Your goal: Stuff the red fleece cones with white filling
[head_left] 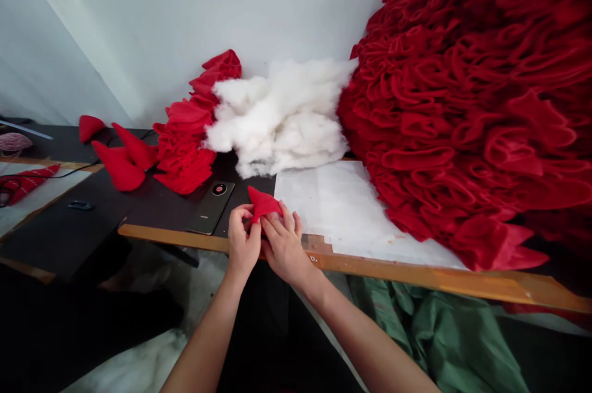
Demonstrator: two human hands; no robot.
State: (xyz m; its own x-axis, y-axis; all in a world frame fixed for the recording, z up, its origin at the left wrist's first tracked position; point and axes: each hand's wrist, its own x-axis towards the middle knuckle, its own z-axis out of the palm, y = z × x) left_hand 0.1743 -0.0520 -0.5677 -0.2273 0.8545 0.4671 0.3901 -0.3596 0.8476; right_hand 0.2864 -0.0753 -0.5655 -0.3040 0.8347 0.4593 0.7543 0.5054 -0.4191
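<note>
Both hands are on a small pointed red felt piece [263, 202] above the table's front edge. My left hand [243, 242] pinches its left side between thumb and fingers. My right hand [284, 244] lies against its lower right side, fingers pressed to the opening, where a little white shows. Behind it sits a heap of white fluffy stuffing [282, 121]. A dark smartphone [211, 206] lies just left of my left hand. Farther left are plump red cones [120, 165], which look stuffed.
A huge pile of red felt pieces [467, 115] fills the right side. A smaller red stack [185, 146] leans beside the stuffing. White sheeting [333, 202] covers part of the table with its wooden edge [407, 276]. Green fabric [457, 331] hangs below.
</note>
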